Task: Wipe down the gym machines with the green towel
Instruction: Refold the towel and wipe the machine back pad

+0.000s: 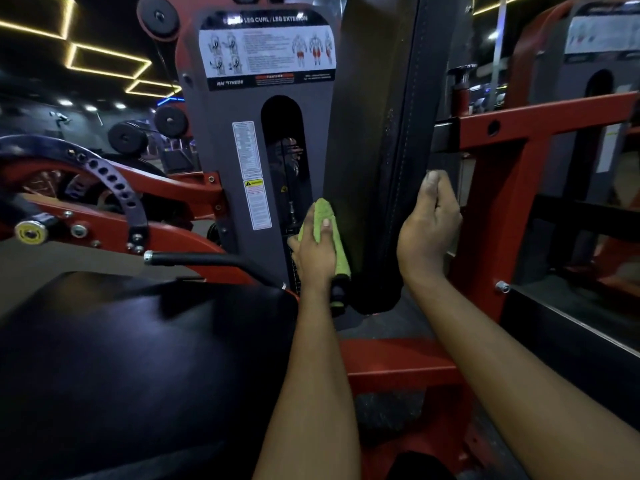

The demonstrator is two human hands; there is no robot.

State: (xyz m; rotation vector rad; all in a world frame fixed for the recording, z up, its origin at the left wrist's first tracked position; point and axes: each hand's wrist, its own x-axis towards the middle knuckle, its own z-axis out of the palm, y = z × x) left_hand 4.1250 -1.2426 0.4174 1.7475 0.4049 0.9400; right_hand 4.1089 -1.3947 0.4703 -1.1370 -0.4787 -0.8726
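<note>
One green towel (325, 216), folded into a thick wad, lies against the left edge of the upright black back pad (381, 150), low down near its bottom; the left hand (313, 254) grips it, thumb laid across the cloth and the other fingers mostly hidden behind it, pressing it onto the vinyl; the towel looks soft, light and limp, likely to bunch or slide out of a loose hold, so it is best kept as a folded wad in the palm with the thumb pinning it; its tail hangs below the hand and might catch on hardware. On the pad's opposite edge the right hand (427, 230) has its fingers curled round the rim, seemingly to steady the pad. Just left of the towel stands the grey weight-stack shroud (249, 150) with its instruction labels; a black handle (207, 259) juts out below it; the black seat (138, 358) fills the lower left; the red frame (502, 202) rises at right.
</note>
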